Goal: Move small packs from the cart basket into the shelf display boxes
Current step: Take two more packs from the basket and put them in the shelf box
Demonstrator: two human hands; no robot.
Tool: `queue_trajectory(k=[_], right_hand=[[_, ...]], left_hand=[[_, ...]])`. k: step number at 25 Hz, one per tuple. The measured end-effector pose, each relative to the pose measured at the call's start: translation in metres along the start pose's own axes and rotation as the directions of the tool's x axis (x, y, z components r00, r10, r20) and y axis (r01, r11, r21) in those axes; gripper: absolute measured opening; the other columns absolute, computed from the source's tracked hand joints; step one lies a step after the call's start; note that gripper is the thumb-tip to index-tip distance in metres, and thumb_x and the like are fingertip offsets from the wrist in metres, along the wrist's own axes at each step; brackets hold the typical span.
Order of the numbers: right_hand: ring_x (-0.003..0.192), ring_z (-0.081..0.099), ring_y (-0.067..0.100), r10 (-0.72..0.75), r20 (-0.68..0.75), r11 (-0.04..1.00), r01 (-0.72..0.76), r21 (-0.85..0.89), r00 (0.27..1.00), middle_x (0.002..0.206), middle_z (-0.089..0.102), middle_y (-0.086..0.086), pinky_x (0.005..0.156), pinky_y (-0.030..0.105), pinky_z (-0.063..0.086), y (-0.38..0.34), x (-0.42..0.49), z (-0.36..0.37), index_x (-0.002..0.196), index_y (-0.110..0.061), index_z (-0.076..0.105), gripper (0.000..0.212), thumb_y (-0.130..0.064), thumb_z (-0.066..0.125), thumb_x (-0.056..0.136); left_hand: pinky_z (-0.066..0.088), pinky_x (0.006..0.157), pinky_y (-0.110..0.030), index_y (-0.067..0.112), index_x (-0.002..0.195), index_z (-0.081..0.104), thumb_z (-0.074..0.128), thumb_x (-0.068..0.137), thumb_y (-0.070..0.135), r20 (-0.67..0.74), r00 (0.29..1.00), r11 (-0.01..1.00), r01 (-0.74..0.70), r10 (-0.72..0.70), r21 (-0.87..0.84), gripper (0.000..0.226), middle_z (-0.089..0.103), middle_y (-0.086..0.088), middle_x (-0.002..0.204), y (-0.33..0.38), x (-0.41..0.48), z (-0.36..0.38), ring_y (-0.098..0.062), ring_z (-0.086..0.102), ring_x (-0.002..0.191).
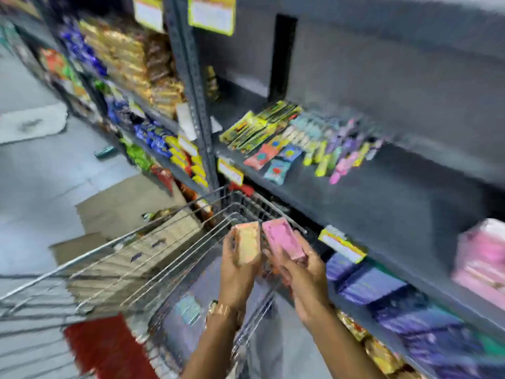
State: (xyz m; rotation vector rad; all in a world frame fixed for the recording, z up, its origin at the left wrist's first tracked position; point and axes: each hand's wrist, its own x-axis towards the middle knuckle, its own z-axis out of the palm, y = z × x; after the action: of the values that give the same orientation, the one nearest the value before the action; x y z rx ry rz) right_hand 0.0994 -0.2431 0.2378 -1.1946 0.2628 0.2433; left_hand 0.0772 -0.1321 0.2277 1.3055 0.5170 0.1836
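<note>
The view is motion-blurred. My left hand (pixel 237 272) grips a pale yellow-orange pack (pixel 247 243) above the wire cart basket (pixel 164 250). Right beside it, my right hand (pixel 300 272) holds a pink pack (pixel 284 240). Both packs hover over the cart's far right corner, below the dark shelf (pixel 369 192). On that shelf lie yellow-green display boxes (pixel 259 127) and rows of small colourful packs (pixel 328 149). A pink display box (pixel 481 258) sits at the shelf's right end. Inside the cart, purple and pale packaging (pixel 188 307) shows through the wires.
Cardboard boxes (pixel 131 212) lie on the floor to the left of the cart. A red patch (pixel 109 348) sits at the cart's near side. Purple packs (pixel 382 291) fill the lower shelf. Stocked snack shelves (pixel 123 77) run along the aisle at upper left. Grey floor (pixel 41 173) stretches left.
</note>
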Motion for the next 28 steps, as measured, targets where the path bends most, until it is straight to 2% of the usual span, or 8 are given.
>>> queue_trajectory(k=[4,7,10,13,15,18,22,28], right_hand=[[0.089,0.07,0.009,-0.224,-0.243,0.958,0.259,0.121,0.944,0.105,0.075,-0.004,0.066,0.017,0.059,-0.085,-0.02,-0.064,0.132,-0.021,0.052,0.063,-0.02,0.075,0.072],[0.115,0.06,0.024,-0.352,-0.387,0.931,0.362,-0.048,0.852,0.13,0.061,0.01,0.099,0.035,0.051,-0.134,-0.027,-0.129,0.14,-0.016,0.043,0.058,-0.001,0.06,0.086],[0.094,0.06,0.02,-0.466,-0.461,0.884,0.372,-0.284,0.755,0.113,0.063,0.011,0.091,0.036,0.051,-0.172,-0.039,-0.195,0.138,-0.017,0.046,0.053,-0.004,0.061,0.088],[0.067,0.06,0.02,-0.502,-0.5,0.837,0.251,-0.487,0.705,0.083,0.066,0.012,0.069,0.035,0.058,-0.185,-0.04,-0.243,0.124,-0.008,0.061,0.037,-0.011,0.065,0.086],[0.077,0.07,0.031,-0.458,-0.527,0.8,0.074,-0.596,0.716,0.086,0.073,0.018,0.078,0.046,0.058,-0.183,-0.034,-0.262,0.108,-0.003,0.069,0.027,-0.019,0.065,0.087],[0.105,0.067,0.032,-0.395,-0.533,0.558,-0.266,-0.786,0.748,0.11,0.072,0.014,0.088,0.039,0.053,-0.184,-0.032,-0.267,0.112,-0.013,0.066,0.024,-0.015,0.056,0.09],[0.11,0.064,0.031,-0.39,-0.541,0.291,-0.457,-0.84,0.745,0.117,0.069,0.012,0.09,0.039,0.05,-0.192,-0.03,-0.262,0.118,-0.016,0.058,0.033,-0.005,0.04,0.093],[0.111,0.064,0.03,-0.392,-0.514,0.189,-0.481,-0.856,0.763,0.127,0.063,0.01,0.091,0.039,0.051,-0.193,-0.025,-0.259,0.124,-0.016,0.055,0.034,-0.007,0.039,0.095]], left_hand=[[0.054,0.092,-0.033,0.042,0.117,0.049,0.074,0.056,0.019,0.373,0.921,0.993,-0.116,0.109,-0.002,0.07,0.062,0.009,0.121,0.041,-0.025,0.115,-0.007,0.063,0.105],[0.038,0.113,-0.039,0.017,0.142,0.034,0.074,0.065,0.015,0.599,0.788,0.967,-0.241,0.143,0.086,0.087,0.047,-0.007,0.145,0.046,-0.039,0.195,-0.023,0.047,0.132],[0.048,0.093,-0.01,0.004,0.141,0.037,0.072,0.073,-0.008,0.735,0.666,0.937,-0.325,0.129,0.131,0.077,0.058,-0.009,0.13,0.041,-0.052,0.265,-0.012,0.059,0.112],[0.051,0.074,-0.004,0.013,0.124,0.054,0.073,0.068,-0.012,0.829,0.557,0.922,-0.345,0.048,0.178,0.065,0.074,0.014,0.094,0.026,-0.059,0.31,0.011,0.064,0.081],[0.051,0.07,-0.005,0.023,0.119,0.053,0.077,0.069,0.0,0.849,0.526,0.881,-0.373,-0.058,0.291,0.06,0.072,0.011,0.095,0.016,-0.058,0.325,0.003,0.068,0.083],[0.047,0.086,-0.019,0.032,0.134,0.039,0.072,0.077,0.03,0.845,0.527,0.585,-0.657,-0.095,0.476,0.066,0.066,-0.002,0.121,0.006,-0.052,0.333,-0.022,0.062,0.112],[0.049,0.092,-0.042,0.03,0.147,0.015,0.046,0.092,0.034,0.838,0.54,0.046,-0.838,-0.08,0.544,0.063,0.06,-0.014,0.125,0.01,-0.053,0.336,-0.035,0.057,0.115],[0.051,0.086,-0.043,0.023,0.15,0.002,0.043,0.092,0.04,0.857,0.514,-0.149,-0.85,-0.029,0.505,0.073,0.063,-0.016,0.119,0.01,-0.055,0.343,-0.036,0.062,0.106]])
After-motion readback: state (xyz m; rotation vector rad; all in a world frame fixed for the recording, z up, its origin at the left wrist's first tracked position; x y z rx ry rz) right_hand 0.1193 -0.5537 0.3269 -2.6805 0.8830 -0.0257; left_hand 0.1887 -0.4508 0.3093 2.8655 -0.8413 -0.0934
